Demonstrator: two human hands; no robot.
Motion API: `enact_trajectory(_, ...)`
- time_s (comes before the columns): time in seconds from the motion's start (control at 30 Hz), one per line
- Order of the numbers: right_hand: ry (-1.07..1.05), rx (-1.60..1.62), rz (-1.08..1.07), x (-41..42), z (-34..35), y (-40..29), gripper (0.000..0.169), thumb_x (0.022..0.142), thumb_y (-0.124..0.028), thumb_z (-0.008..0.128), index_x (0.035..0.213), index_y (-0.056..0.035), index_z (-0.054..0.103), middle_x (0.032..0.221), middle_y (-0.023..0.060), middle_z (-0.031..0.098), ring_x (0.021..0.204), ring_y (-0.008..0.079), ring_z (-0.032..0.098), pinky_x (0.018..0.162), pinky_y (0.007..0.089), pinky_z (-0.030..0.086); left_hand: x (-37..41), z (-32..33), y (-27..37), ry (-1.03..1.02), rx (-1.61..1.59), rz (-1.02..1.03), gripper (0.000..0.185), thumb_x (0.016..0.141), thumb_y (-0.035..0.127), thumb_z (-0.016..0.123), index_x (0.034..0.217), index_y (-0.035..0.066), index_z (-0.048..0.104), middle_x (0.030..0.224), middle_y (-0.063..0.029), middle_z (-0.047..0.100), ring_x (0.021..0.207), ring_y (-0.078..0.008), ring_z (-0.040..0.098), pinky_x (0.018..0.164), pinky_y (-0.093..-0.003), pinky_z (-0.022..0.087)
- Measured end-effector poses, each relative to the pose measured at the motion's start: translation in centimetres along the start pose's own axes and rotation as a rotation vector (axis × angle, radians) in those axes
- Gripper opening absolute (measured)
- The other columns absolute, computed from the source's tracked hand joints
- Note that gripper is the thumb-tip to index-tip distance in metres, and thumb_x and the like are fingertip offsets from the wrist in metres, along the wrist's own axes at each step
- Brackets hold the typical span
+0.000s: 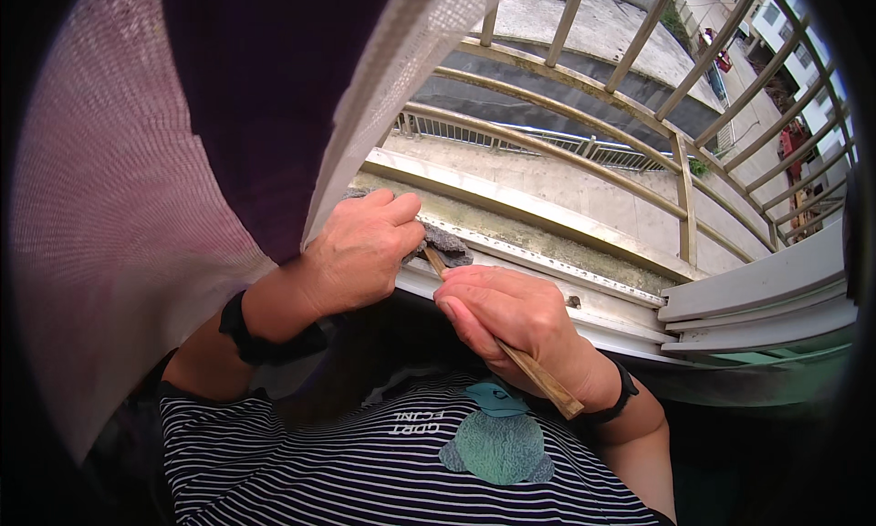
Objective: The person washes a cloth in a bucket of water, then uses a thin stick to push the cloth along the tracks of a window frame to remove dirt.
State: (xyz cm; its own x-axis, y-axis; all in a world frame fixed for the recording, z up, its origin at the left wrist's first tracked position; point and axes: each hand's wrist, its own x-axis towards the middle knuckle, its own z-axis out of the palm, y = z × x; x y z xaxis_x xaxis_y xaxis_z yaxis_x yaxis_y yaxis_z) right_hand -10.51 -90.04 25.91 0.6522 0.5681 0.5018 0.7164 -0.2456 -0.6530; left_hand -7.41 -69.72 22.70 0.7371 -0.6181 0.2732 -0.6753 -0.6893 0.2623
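My right hand (513, 314) is closed around a flat wooden stick (540, 379), whose far tip meets a grey cloth (446, 245) on the white window track (602, 290). Against that cloth, beside the stick's tip, my left hand (363, 245) is closed with its knuckles up; cloth shows on both sides of it. How much of the cloth lies under the left fingers is hidden. A small dark bit (573, 301) lies on the track to the right of my right hand.
A sheer curtain (137, 218) with a dark panel (260, 102) hangs on the left, against my left forearm. Metal security bars (602, 173) stand outside the window, beyond a dirty ledge (534, 235). At the right is a white sliding window frame (759, 286). Ground and buildings lie outside, below.
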Motion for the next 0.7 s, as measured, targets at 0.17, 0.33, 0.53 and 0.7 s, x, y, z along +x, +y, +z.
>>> enact_trajectory(0.17,-0.018,-0.094,-0.067,-1.5,0.0,-0.1,0.011,0.078,-0.004,0.069,0.083,0.0023,0.061,0.083,0.0127,0.064,0.08,0.0293,0.066,0.073,0.0344,0.056,-0.4,0.6,0.0,0.122,0.018,-0.027,0.006,0.067,0.004,0.057,0.073,0.004,0.057,0.08,-0.0074,0.051,0.075,-0.026,0.052,0.063,-0.0358,0.046)
enact_trajectory(0.33,-0.052,-0.157,0.062,-4.6,-3.7,-2.5,0.017,0.077,-0.006,0.071,0.088,0.0041,0.063,0.091,0.0164,0.065,0.088,0.032,0.066,0.076,0.0363,0.056,0.9,1.1,2.3,0.193,-0.01,0.101,0.016,0.067,0.005,0.057,0.082,0.002,0.059,0.079,-0.007,0.049,0.072,-0.0241,0.05,0.061,-0.0332,0.046)
enact_trajectory(0.53,-0.023,-0.249,0.272,-7.7,-8.3,-6.0,0.016,0.08,-0.006,0.066,0.089,0.0065,0.063,0.095,0.0226,0.064,0.089,0.036,0.066,0.077,0.0382,0.055,4.1,1.6,7.3,0.174,-0.059,0.29,0.023,0.067,0.009,0.057,0.088,0.002,0.059,0.08,-0.0065,0.05,0.07,-0.0217,0.049,0.059,-0.0305,0.044)
enact_trajectory(0.7,0.016,-0.38,0.34,-8.0,-7.8,-6.6,0.012,0.082,-0.003,0.06,0.088,0.0066,0.062,0.097,0.0232,0.064,0.091,0.0374,0.066,0.081,0.0395,0.054,6.5,2.1,8.8,0.13,-0.017,0.4,0.015,0.068,0.015,0.058,0.078,0.004,0.06,0.079,-0.0057,0.048,0.073,-0.019,0.05,0.058,-0.0277,0.046)
